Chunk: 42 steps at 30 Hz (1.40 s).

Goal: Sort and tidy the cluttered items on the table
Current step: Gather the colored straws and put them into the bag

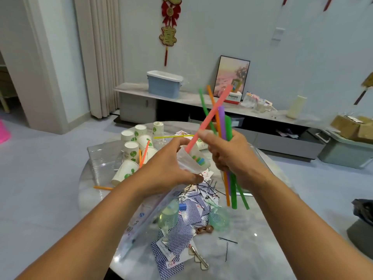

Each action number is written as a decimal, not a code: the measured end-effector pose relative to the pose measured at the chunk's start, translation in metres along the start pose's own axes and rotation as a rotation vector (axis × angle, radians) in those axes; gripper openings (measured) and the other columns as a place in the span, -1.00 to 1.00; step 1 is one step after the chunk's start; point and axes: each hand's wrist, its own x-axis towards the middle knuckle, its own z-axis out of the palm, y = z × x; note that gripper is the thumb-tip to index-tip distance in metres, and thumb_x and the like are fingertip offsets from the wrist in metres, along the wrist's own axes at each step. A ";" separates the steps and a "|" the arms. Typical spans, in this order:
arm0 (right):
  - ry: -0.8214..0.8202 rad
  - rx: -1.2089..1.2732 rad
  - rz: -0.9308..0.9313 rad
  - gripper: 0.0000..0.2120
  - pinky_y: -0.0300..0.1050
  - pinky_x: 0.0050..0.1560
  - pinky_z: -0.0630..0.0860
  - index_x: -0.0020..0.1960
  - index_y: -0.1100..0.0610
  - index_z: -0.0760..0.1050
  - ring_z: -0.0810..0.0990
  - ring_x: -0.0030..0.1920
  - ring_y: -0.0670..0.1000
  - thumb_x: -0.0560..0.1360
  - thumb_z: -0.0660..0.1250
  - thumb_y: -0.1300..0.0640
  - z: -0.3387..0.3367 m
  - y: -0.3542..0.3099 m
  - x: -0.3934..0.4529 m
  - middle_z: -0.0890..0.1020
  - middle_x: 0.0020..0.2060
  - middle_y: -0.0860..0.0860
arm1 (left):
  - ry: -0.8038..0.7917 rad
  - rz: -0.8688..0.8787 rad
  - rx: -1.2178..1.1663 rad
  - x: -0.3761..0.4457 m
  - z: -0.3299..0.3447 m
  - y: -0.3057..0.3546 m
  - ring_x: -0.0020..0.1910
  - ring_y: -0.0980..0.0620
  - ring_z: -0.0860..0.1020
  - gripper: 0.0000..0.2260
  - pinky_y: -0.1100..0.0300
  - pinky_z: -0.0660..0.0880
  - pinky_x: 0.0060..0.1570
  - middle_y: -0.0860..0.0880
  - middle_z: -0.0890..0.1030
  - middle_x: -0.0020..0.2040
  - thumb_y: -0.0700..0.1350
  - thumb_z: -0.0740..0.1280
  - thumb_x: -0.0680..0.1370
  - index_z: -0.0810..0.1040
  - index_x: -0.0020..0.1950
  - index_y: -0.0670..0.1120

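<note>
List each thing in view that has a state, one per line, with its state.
left hand: grips the clear plastic cup
clear plastic cup: held tilted above the table, pink straw in it
pink straw: slanted, lower end inside the cup
right hand: grips the straw bundle
straw bundle: held upright
paper cups: some tipped over
</note>
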 end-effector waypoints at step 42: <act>0.368 0.866 -0.183 -0.61 -0.23 -0.48 0.27 -0.24 0.07 0.24 0.25 -0.49 -0.07 0.69 0.19 -0.07 0.003 -0.012 0.026 0.28 -0.47 -0.03 | -0.119 -0.010 0.054 0.003 0.009 0.002 0.00 0.48 0.47 -0.19 0.60 0.37 -0.17 0.22 0.45 0.21 0.02 0.65 0.32 0.28 0.43 0.19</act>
